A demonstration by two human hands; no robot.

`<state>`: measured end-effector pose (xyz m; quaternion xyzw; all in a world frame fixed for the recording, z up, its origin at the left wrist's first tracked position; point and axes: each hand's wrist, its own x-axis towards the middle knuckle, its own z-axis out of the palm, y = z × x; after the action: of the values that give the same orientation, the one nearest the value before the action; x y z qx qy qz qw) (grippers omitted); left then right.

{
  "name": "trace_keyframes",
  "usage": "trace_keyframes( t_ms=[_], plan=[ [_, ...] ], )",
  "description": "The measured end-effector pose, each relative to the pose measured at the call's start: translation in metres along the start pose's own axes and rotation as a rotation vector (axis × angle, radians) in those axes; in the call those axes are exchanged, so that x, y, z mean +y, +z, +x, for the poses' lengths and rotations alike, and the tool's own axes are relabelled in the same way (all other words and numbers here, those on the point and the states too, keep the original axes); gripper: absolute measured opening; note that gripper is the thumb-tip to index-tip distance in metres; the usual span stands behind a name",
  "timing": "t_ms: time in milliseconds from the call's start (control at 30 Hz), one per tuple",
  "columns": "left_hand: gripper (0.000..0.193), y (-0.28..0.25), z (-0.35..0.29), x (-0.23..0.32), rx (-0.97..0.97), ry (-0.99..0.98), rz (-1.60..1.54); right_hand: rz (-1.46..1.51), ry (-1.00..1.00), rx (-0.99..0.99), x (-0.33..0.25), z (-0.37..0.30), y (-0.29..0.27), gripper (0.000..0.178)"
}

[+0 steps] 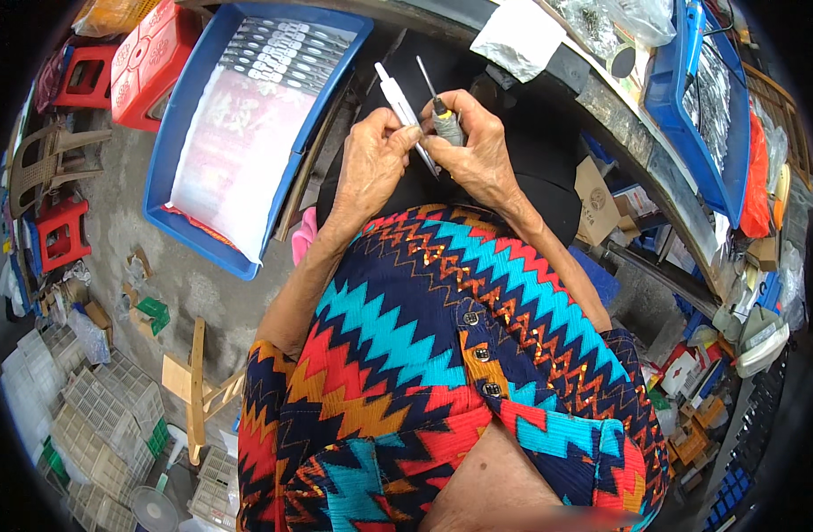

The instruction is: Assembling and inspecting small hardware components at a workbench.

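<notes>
My left hand is closed around a slim white pen-shaped piece, gripped between thumb and fingers. One end points up and away to the left; the darker, metallic-looking lower end comes out below the fingers. Just to its right, my right hand is wrapped round a screwdriver with a grey, tape-like handle and a yellow-and-black collar. Its thin shaft points up and away from me. Both thumbs nearly meet at the white piece, in front of my dark-covered lap. Whether the right fingertips also touch that piece I cannot tell.
Left of my hands lies a blue tray with rows of white-and-silver pieces and a pale printed sheet. A workbench edge curves along the right, bearing another blue tray of thin metal pieces. Red stools and a wooden frame stand left.
</notes>
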<state>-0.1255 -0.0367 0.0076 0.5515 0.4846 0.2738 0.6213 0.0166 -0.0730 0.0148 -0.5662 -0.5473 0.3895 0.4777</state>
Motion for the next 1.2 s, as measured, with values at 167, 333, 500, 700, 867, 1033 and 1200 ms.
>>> trace_keyframes(
  t_ms=[167,333,500,700,867,1033,1200],
  plan=[
    [0.015,-0.005,-0.001,-0.006,-0.017,-0.044,0.124,0.041,0.043,-0.054,0.005,-0.001,0.004,0.019],
    [0.02,-0.017,-0.002,-0.011,0.012,-0.083,0.041,0.087,0.094,-0.116,0.003,0.004,0.013,0.018],
    [0.018,-0.024,0.002,-0.008,-0.004,-0.122,-0.017,0.085,0.127,-0.123,0.006,0.012,0.016,0.017],
    [0.018,-0.037,0.008,-0.017,0.018,-0.151,-0.136,0.136,0.156,-0.151,0.009,0.026,0.029,0.016],
    [0.015,-0.053,0.011,-0.015,0.136,-0.126,-0.196,0.17,0.222,-0.205,0.002,0.044,0.042,0.016],
    [0.013,-0.1,0.023,-0.007,0.347,-0.086,-0.223,0.199,0.285,-0.172,0.012,0.051,0.043,0.02],
    [0.015,-0.155,0.061,-0.044,0.493,-0.078,-0.197,0.16,0.283,-0.199,0.015,0.048,0.045,0.019]
  ],
)
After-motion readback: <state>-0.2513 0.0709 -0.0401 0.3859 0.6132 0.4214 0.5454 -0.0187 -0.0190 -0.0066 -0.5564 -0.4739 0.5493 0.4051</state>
